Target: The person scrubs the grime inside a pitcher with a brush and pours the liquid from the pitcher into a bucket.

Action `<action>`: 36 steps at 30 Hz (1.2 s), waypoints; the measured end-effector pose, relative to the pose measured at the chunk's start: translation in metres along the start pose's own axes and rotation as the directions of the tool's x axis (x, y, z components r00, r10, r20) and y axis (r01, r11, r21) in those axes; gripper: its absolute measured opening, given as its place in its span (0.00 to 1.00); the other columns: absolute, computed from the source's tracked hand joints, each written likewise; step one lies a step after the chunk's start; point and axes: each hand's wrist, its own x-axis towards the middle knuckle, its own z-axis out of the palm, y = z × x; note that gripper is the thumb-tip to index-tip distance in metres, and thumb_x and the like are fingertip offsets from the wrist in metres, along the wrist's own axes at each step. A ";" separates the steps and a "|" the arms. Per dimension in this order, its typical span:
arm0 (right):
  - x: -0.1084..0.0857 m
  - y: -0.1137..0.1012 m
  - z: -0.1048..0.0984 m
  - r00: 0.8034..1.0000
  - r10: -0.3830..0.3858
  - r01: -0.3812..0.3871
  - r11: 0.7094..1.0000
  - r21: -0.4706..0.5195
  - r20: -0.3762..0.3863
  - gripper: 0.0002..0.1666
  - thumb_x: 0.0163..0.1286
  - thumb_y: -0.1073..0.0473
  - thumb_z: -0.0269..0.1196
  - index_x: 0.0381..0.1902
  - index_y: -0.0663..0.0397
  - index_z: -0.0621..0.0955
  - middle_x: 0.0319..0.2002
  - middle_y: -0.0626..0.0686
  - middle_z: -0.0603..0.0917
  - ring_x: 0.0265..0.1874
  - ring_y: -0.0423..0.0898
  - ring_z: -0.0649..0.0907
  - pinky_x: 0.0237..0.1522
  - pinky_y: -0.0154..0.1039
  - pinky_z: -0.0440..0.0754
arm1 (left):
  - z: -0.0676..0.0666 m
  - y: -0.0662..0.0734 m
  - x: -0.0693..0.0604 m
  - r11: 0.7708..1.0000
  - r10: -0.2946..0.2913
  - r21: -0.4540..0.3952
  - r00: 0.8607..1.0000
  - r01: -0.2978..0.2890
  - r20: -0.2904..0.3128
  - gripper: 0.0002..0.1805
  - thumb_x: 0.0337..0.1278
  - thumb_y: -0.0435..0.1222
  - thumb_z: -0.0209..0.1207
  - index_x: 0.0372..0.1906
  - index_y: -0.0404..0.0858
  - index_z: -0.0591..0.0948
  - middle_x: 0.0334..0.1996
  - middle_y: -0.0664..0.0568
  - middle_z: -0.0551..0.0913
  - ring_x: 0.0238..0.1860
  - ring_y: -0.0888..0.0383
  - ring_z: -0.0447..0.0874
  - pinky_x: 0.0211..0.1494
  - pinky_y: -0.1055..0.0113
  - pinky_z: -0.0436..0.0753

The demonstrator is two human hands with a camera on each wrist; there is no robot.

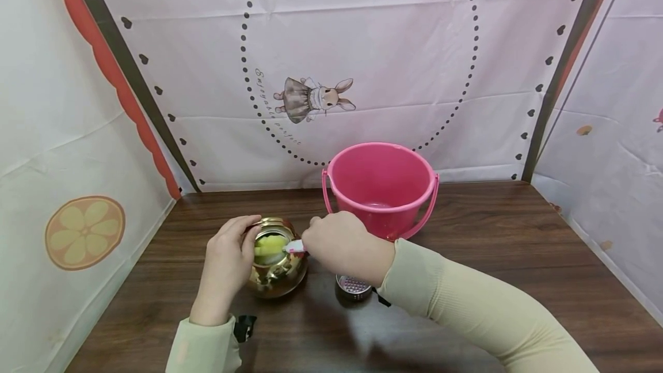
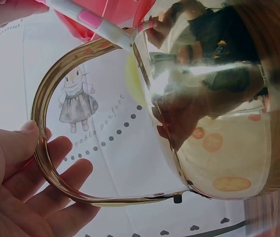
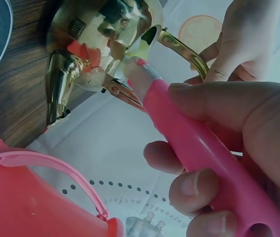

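A shiny gold kettle point(image 1: 277, 278) stands on the dark table, its round mouth open at the top. My left hand point(image 1: 223, 266) holds its arched handle point(image 2: 42, 111), thumb on one side and fingers on the other in the left wrist view. In my right hand point(image 1: 347, 240) is a cleaning brush with a pink handle point(image 3: 194, 143) and a white neck point(image 3: 142, 81). Its yellow-green head point(image 1: 270, 245) sits in the kettle's mouth, and its lower part is hidden inside. The spout point(image 3: 60, 84) shows in the right wrist view.
A pink bucket point(image 1: 380, 220) with a pink handle stands behind my right hand. A small round metal strainer point(image 1: 354, 285) with holes lies below my right wrist, partly covered by it. Printed cloth point(image 1: 414, 62) walls in the back and sides of the wooden table point(image 1: 481, 229).
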 end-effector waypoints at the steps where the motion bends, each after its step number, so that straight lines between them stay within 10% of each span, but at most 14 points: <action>1: 0.000 0.000 0.001 1.000 -0.003 0.003 1.000 -0.004 -0.007 0.07 0.62 0.56 0.64 0.38 0.38 0.86 0.31 0.46 0.81 0.25 0.44 0.82 0.18 0.42 0.81 | 0.000 0.000 0.000 1.000 0.000 0.000 1.000 0.000 -0.001 0.09 0.57 0.25 0.59 0.43 0.29 0.83 0.40 0.40 0.84 0.42 0.44 0.84 0.43 0.51 0.81; 36: -0.005 0.008 -0.019 0.999 -0.047 0.047 0.999 -0.005 -0.025 0.09 0.64 0.58 0.62 0.36 0.35 0.86 0.32 0.45 0.82 0.26 0.43 0.82 0.21 0.40 0.81 | -0.001 0.001 0.000 0.999 -0.052 0.000 0.998 0.052 0.025 0.10 0.58 0.27 0.59 0.44 0.30 0.83 0.42 0.40 0.84 0.42 0.44 0.84 0.42 0.51 0.82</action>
